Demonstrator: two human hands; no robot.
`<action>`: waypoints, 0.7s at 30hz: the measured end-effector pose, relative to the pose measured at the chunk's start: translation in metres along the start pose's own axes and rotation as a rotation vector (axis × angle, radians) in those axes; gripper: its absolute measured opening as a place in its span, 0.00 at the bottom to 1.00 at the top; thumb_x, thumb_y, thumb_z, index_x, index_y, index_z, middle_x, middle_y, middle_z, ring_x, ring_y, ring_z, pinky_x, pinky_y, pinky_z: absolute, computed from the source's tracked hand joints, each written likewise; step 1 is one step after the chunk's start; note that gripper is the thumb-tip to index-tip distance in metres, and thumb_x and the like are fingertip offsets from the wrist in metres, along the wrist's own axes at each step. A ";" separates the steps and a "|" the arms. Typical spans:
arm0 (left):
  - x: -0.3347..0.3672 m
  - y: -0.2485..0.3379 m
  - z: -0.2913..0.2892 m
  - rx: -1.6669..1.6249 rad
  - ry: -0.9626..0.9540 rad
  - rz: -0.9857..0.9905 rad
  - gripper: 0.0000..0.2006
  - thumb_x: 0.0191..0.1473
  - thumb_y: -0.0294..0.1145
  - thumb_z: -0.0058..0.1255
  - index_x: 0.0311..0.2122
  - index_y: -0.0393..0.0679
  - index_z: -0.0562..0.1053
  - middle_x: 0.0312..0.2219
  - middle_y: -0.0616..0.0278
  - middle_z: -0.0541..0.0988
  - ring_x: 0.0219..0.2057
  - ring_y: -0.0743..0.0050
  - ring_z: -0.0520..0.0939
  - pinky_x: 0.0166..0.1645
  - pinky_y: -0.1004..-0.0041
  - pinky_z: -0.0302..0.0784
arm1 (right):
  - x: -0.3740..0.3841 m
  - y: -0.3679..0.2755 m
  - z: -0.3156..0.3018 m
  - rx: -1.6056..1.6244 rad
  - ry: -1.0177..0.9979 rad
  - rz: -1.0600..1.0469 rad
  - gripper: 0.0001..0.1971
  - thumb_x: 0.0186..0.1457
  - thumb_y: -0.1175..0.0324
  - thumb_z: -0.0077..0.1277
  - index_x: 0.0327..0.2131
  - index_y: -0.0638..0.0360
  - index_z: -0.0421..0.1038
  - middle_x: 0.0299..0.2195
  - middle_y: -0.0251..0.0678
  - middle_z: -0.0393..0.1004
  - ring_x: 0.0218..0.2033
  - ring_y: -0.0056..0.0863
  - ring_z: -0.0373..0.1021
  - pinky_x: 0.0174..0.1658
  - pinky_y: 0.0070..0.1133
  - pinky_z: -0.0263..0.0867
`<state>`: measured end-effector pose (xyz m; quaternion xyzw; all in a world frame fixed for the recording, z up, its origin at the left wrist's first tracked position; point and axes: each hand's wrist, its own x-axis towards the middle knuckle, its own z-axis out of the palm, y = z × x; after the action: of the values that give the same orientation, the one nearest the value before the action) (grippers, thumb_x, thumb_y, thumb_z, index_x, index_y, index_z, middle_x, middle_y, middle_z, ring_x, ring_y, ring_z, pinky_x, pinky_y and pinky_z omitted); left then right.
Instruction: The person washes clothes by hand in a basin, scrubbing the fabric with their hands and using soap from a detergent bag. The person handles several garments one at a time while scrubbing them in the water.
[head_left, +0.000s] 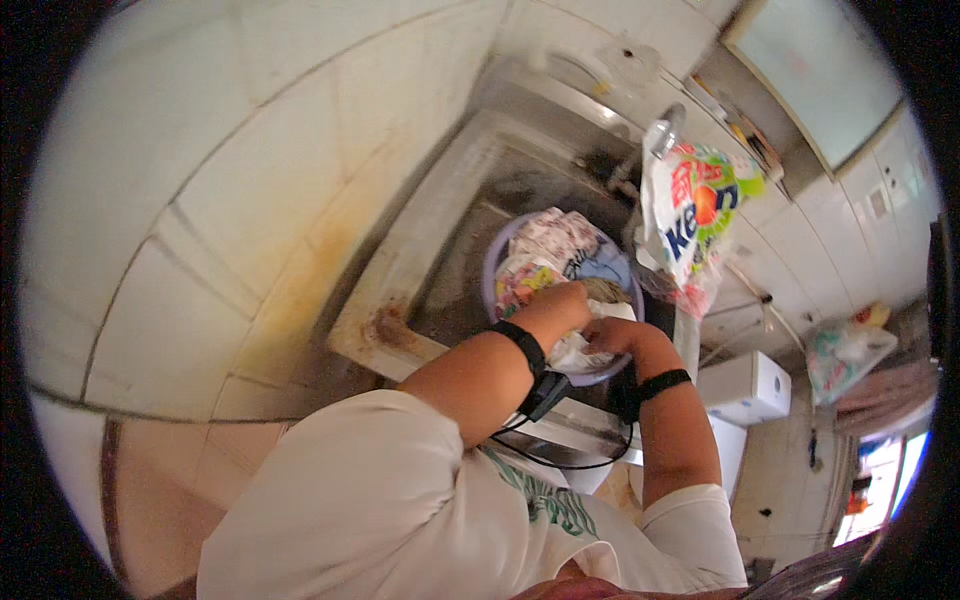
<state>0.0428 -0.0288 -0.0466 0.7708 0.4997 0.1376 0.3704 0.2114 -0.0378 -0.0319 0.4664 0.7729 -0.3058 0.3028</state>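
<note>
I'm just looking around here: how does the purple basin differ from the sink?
Shape: the basin is round, while the sink has straight sides and corners.
Look: the basin is pale purple; the sink is greyish, with a brown stain at its near-left corner.
Size: the basin is smaller and sits within the sink.
Shared: both are open-topped. Cloths fill much of the basin.

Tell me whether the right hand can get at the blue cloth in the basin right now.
Probably yes: part of the blue cloth lies uncovered in the lavender basin, just beyond the right hand, though that hand is touching white cloth.
</note>
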 end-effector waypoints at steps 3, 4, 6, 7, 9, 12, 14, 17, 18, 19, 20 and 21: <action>-0.009 0.018 -0.014 0.027 -0.088 -0.096 0.15 0.41 0.32 0.53 0.37 0.38 0.75 0.37 0.46 0.76 0.41 0.51 0.77 0.44 0.59 0.71 | 0.010 0.015 0.010 -0.020 -0.074 -0.110 0.31 0.45 0.54 0.53 0.51 0.59 0.61 0.46 0.47 0.68 0.48 0.40 0.64 0.51 0.30 0.56; -0.011 0.022 -0.016 0.024 -0.100 -0.080 0.15 0.42 0.32 0.52 0.37 0.38 0.75 0.37 0.46 0.76 0.41 0.51 0.77 0.44 0.59 0.71 | 0.011 0.024 0.021 0.056 -0.001 -0.151 0.32 0.43 0.56 0.55 0.52 0.57 0.60 0.47 0.47 0.67 0.49 0.40 0.63 0.52 0.29 0.56; -0.012 0.022 -0.017 0.035 -0.108 -0.074 0.14 0.43 0.33 0.49 0.37 0.38 0.75 0.38 0.46 0.76 0.42 0.51 0.77 0.44 0.59 0.71 | 0.001 0.009 0.015 0.183 -0.001 -0.126 0.35 0.40 0.59 0.57 0.54 0.54 0.57 0.49 0.46 0.66 0.51 0.38 0.61 0.53 0.29 0.55; -0.013 0.018 -0.017 0.051 -0.095 -0.087 0.15 0.44 0.33 0.48 0.37 0.38 0.75 0.38 0.46 0.76 0.42 0.51 0.77 0.45 0.59 0.71 | -0.008 -0.019 -0.002 0.231 -0.075 -0.068 0.37 0.38 0.61 0.57 0.55 0.52 0.57 0.50 0.45 0.65 0.52 0.37 0.60 0.54 0.30 0.54; -0.003 0.010 0.004 0.014 0.002 0.008 0.13 0.43 0.34 0.46 0.33 0.36 0.74 0.32 0.42 0.76 0.35 0.46 0.78 0.41 0.58 0.72 | 0.008 0.009 0.024 0.242 -0.032 0.061 0.41 0.27 0.69 0.62 0.53 0.43 0.60 0.48 0.39 0.68 0.49 0.38 0.64 0.51 0.29 0.57; -0.002 0.002 0.008 0.050 0.000 0.044 0.11 0.44 0.34 0.46 0.31 0.38 0.74 0.30 0.43 0.76 0.34 0.46 0.78 0.39 0.58 0.72 | -0.004 -0.022 0.011 0.072 0.114 0.190 0.34 0.25 0.71 0.60 0.45 0.46 0.68 0.44 0.42 0.70 0.44 0.39 0.68 0.47 0.29 0.61; 0.006 -0.003 0.015 0.034 0.071 0.036 0.10 0.45 0.34 0.47 0.30 0.39 0.74 0.29 0.44 0.76 0.32 0.46 0.78 0.38 0.58 0.72 | 0.003 -0.023 0.010 -0.030 0.211 0.207 0.27 0.27 0.73 0.57 0.40 0.51 0.71 0.39 0.42 0.73 0.40 0.40 0.70 0.43 0.31 0.63; 0.000 0.009 0.004 -0.016 0.124 0.103 0.09 0.45 0.34 0.48 0.29 0.40 0.74 0.27 0.46 0.77 0.31 0.46 0.77 0.37 0.58 0.73 | 0.022 -0.007 0.030 -0.085 0.237 0.223 0.23 0.31 0.73 0.54 0.39 0.53 0.71 0.37 0.41 0.74 0.39 0.40 0.71 0.43 0.32 0.64; 0.000 0.009 0.001 -0.001 0.125 0.105 0.09 0.45 0.34 0.48 0.29 0.40 0.74 0.27 0.46 0.77 0.31 0.46 0.77 0.37 0.58 0.73 | 0.021 -0.011 0.028 -0.066 0.266 0.208 0.22 0.32 0.73 0.53 0.39 0.53 0.71 0.37 0.41 0.74 0.38 0.40 0.71 0.43 0.32 0.64; -0.001 0.010 -0.002 -0.008 0.114 0.106 0.09 0.45 0.32 0.49 0.30 0.40 0.73 0.28 0.47 0.77 0.32 0.48 0.78 0.38 0.60 0.73 | 0.020 -0.015 0.027 -0.044 0.291 0.192 0.21 0.33 0.73 0.53 0.39 0.53 0.71 0.36 0.41 0.74 0.38 0.40 0.71 0.43 0.32 0.64; -0.002 0.012 -0.004 -0.016 0.102 0.106 0.08 0.44 0.30 0.49 0.32 0.40 0.73 0.29 0.48 0.77 0.32 0.50 0.78 0.38 0.61 0.73 | 0.018 -0.017 0.023 -0.022 0.328 0.192 0.20 0.34 0.71 0.52 0.39 0.54 0.71 0.36 0.41 0.75 0.37 0.40 0.71 0.43 0.31 0.64; -0.001 0.009 -0.004 -0.003 0.118 0.103 0.08 0.44 0.30 0.49 0.32 0.40 0.73 0.29 0.48 0.77 0.32 0.50 0.78 0.38 0.61 0.73 | 0.014 -0.023 0.011 -0.013 0.370 0.185 0.20 0.35 0.70 0.52 0.39 0.55 0.71 0.36 0.41 0.75 0.37 0.39 0.71 0.42 0.31 0.64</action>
<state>0.0457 -0.0299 -0.0372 0.7855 0.4802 0.2021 0.3339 0.1867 -0.0473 -0.0452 0.5815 0.7712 -0.1809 0.1856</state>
